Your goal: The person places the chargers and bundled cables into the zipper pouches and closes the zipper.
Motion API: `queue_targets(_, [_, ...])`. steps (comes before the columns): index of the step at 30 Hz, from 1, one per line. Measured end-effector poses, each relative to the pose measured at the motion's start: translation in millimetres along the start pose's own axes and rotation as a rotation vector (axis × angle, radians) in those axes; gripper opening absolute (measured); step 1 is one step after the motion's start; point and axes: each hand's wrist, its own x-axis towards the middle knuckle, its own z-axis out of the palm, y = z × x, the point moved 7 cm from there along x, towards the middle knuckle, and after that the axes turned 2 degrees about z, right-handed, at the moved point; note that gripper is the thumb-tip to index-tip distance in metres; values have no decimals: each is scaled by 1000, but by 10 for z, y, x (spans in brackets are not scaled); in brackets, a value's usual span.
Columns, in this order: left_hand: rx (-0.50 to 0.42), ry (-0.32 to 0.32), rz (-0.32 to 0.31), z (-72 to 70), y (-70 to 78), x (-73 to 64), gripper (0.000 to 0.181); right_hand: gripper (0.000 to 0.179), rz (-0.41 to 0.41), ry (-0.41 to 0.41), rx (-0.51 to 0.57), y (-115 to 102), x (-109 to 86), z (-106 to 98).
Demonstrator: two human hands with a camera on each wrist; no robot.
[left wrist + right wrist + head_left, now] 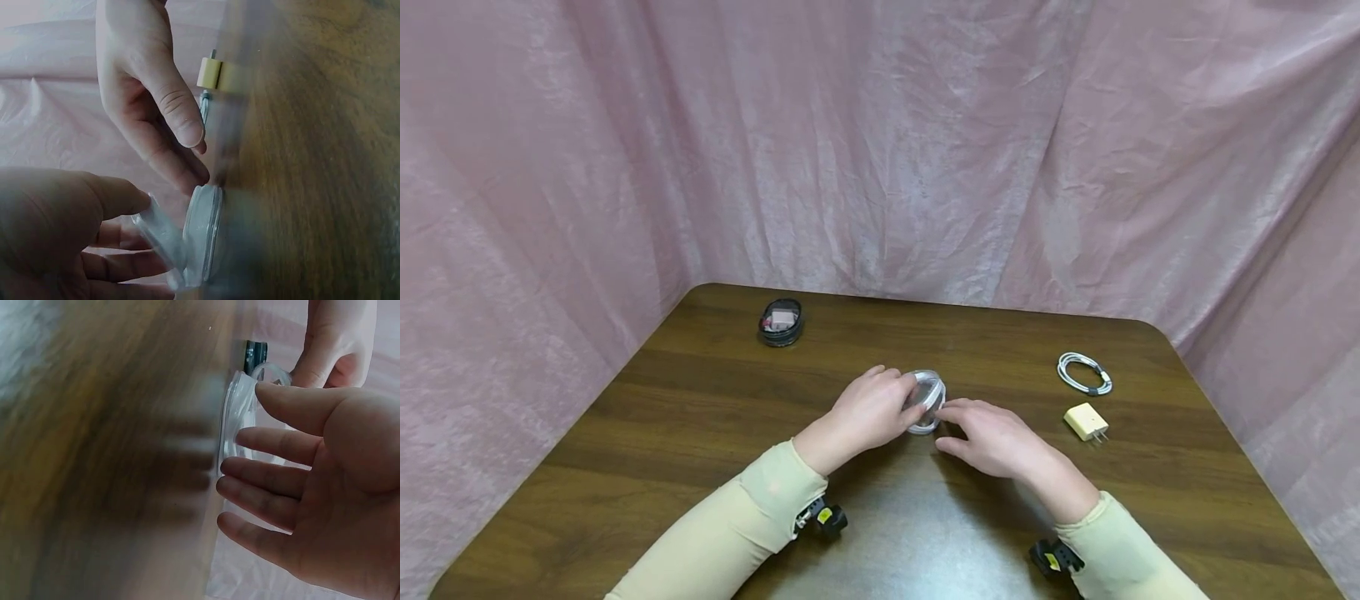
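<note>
A small clear, round case (pixel 930 398) with a whitish rim stands on the table between my hands. Its lid (pixel 160 234) is tilted up from the base (pixel 205 231), like a part-opened shell. My left hand (pixel 874 406) pinches the lid's edge between thumb and fingers. On the other side, my right hand (pixel 996 435) has its fingers extended, with fingertips right at the case's rim. In the right wrist view, the right hand's fingers (pixel 269 500) are spread beside the clear wall, gripping nothing.
A coiled white cable (pixel 1084 374) lies at the right, with a yellow plug adapter (pixel 1086 422) in front of it, prongs showing. At the back left sits a dark round coil (pixel 781 323) with a pale block inside. Pink curtains (pixel 880 150) hang behind the wooden table (pixel 647 433).
</note>
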Motion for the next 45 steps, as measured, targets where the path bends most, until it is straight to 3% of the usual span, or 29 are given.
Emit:
queue_targets(6, [-71,-3,20,-5,-22,-7,30,39,-5,5,-14,-14,-9,-9])
queue_targets(18, [-98,42,-44,-120,-218,-104,24,39,-31,11,-45,-16,-13,-16])
queue_targets(32, [-141,53,-180,-192,-450,-108,26,37,-77,-15,-154,-52,-19,8])
queue_targets(45, [-169,8,-262,-192,-615,-131,33,41,-45,-48,-146,-26,-38,33])
